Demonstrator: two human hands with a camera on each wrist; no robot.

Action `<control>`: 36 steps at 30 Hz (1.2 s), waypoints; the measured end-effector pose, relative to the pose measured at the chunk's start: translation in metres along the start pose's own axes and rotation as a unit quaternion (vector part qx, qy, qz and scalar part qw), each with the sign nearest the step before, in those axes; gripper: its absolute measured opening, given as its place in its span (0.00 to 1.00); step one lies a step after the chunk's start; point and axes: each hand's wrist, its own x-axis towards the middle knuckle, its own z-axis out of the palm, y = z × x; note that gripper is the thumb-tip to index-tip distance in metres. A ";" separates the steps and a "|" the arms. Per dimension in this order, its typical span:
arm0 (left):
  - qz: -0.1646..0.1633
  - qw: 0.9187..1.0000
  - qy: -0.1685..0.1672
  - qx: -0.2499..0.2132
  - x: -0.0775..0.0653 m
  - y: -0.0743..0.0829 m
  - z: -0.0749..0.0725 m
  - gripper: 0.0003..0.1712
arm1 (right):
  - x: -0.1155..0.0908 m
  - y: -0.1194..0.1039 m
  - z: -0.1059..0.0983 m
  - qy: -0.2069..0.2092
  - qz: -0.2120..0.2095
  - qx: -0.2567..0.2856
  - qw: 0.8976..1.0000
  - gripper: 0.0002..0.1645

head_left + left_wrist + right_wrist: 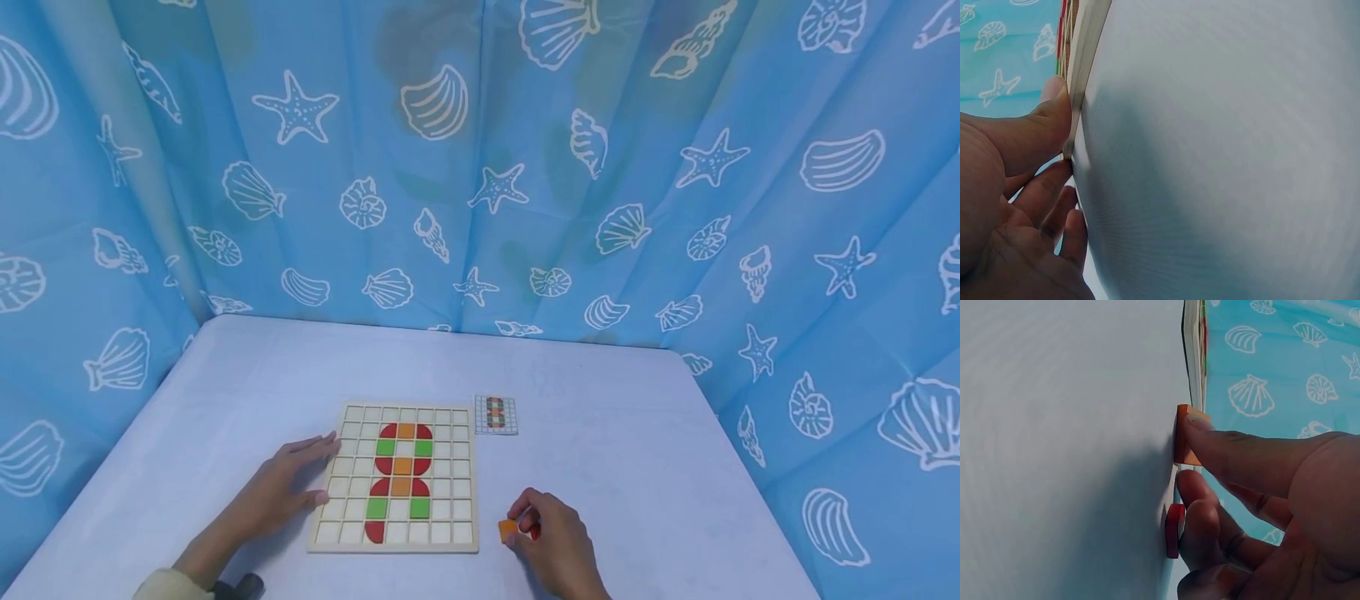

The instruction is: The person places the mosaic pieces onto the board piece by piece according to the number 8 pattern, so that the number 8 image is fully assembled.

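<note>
A wooden grid board [442, 546] lies on the table, with red, green and orange tiles forming a figure in its middle columns. At the board's left edge, my left hand [277, 492] rests with its fingers spread, the thumb [1054, 119] touching the frame. To the right of the board, my right hand [558, 537] pinches a square orange tile [507, 531] at the table surface; the thumb [1241, 456] lies against that tile [1181, 434]. A red tile [1175, 531] sits by the other fingertips of this hand, partly hidden in the head view.
Beyond the board's upper right corner lies a small pattern card [496, 415] printed with a similar coloured figure. A white cloth covers the table [600, 417]. Blue curtains [480, 167] with white shells and starfish enclose the back and sides.
</note>
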 end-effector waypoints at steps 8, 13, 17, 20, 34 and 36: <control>-0.005 1.000 -0.002 0.005 0.000 0.001 0.000 0.49 | -0.001 -0.010 0.007 0.010 -0.026 0.077 0.997 0.16; -0.005 1.000 0.000 0.007 -0.001 0.003 -0.001 0.48 | -0.003 -0.028 0.017 -0.004 -0.031 0.125 0.992 0.14; -0.001 1.000 0.002 0.006 -0.001 0.004 -0.001 0.48 | -0.002 -0.040 0.028 -0.027 -0.036 0.153 0.987 0.14; 0.001 1.000 0.002 0.005 -0.002 0.005 -0.001 0.48 | -0.001 -0.049 0.037 -0.044 -0.033 0.167 0.984 0.14; 0.007 1.000 0.011 0.003 -0.004 0.005 -0.001 0.46 | 0.003 -0.088 0.065 -0.067 -0.049 0.131 0.988 0.16; 0.011 1.000 0.012 0.005 -0.003 0.005 -0.001 0.46 | 0.004 -0.091 0.066 -0.070 -0.045 0.118 0.990 0.16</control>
